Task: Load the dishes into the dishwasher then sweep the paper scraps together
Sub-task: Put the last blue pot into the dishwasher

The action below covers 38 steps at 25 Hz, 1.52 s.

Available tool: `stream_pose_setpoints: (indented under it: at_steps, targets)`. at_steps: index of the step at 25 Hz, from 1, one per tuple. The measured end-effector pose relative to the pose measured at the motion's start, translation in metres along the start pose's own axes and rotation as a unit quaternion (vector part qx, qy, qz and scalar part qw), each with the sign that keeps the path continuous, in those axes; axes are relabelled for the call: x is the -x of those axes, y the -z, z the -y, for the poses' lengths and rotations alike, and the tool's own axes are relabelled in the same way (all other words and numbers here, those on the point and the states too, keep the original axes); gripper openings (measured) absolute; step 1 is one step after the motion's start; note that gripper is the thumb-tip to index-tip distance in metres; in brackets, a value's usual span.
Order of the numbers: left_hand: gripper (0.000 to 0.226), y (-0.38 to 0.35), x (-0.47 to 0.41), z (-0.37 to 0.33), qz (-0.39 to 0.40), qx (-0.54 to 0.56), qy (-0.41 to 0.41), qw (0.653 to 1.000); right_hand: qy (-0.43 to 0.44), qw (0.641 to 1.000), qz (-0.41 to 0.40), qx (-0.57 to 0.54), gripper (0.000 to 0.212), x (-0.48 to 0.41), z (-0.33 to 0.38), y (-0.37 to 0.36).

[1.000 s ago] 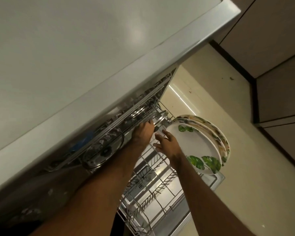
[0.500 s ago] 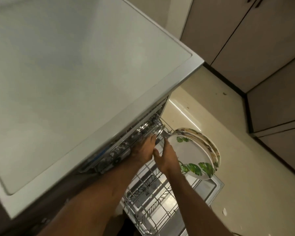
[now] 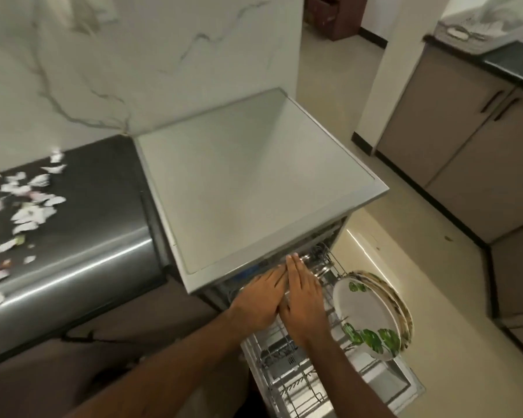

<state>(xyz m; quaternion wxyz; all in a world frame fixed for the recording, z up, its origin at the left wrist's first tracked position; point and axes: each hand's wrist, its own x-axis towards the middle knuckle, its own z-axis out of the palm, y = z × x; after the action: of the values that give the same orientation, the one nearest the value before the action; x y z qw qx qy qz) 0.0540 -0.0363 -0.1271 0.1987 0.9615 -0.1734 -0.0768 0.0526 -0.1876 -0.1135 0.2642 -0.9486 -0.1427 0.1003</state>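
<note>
The dishwasher point(image 3: 248, 182) stands open, its grey top filling the middle of the view. Its lower wire rack point(image 3: 287, 378) is pulled out over the open door. Leaf-patterned plates point(image 3: 366, 315) stand on edge at the rack's right side. My left hand point(image 3: 258, 300) and my right hand point(image 3: 304, 297) lie side by side with straight fingers, flat against the front of the upper rack just under the dishwasher's top edge. Neither hand holds anything. White paper scraps point(image 3: 27, 206) lie scattered on the dark counter at the left.
The dark counter point(image 3: 88, 236) adjoins the dishwasher on the left, below a marble wall. Beige cabinets point(image 3: 453, 152) line the right side across a cream floor point(image 3: 453, 297). A small scrap lies on the floor near the cabinets.
The view has risen and pulled back, bringing the counter and scraps into sight. My right hand moved from beside the plates to lie flat next to my left hand at the upper rack.
</note>
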Motion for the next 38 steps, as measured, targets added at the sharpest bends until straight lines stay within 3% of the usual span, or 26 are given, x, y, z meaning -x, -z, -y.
stream_pose_setpoints:
  at_steps: [3,10,18,23,27,29,34,36,38]
  targets:
    - [0.083,0.038,0.049,-0.005,-0.03,-0.02,0.019,0.999,0.067,0.998,0.008,-0.015,0.066,0.006,0.025,0.014]
    - [0.086,0.117,0.165,-0.004,-0.118,0.002,0.199,0.973,0.224,0.969,0.091,-0.051,0.077,0.01,0.135,0.022]
    - [0.084,0.163,0.31,0.053,-0.162,0.033,0.387,0.907,0.262,0.952,0.14,-0.069,0.06,0.006,0.24,-0.016]
    - [0.077,0.18,0.39,0.104,-0.198,0.064,0.439,0.874,0.271,0.943,0.19,-0.04,0.062,0.008,0.317,-0.062]
    - [0.074,0.2,0.458,0.157,-0.258,0.13,0.48,0.828,0.269,0.936,0.228,-0.012,0.066,0.009,0.397,-0.112]
    - [0.076,0.215,0.492,0.188,-0.317,0.191,0.513,0.774,0.266,0.935,0.237,0.005,0.069,0.004,0.436,-0.141]
    - [0.097,0.25,0.564,0.27,-0.49,0.391,0.539,0.563,0.14,0.921,0.317,0.178,0.084,-0.006,0.507,-0.204]
    - [0.088,0.266,0.578,0.292,-0.545,0.454,0.517,0.48,0.12,0.907,0.327,0.236,0.088,-0.005,0.534,-0.219]
    - [0.061,0.283,0.585,0.31,-0.582,0.497,0.498,0.407,0.113,0.884,0.34,0.3,0.095,-0.006,0.563,-0.227]
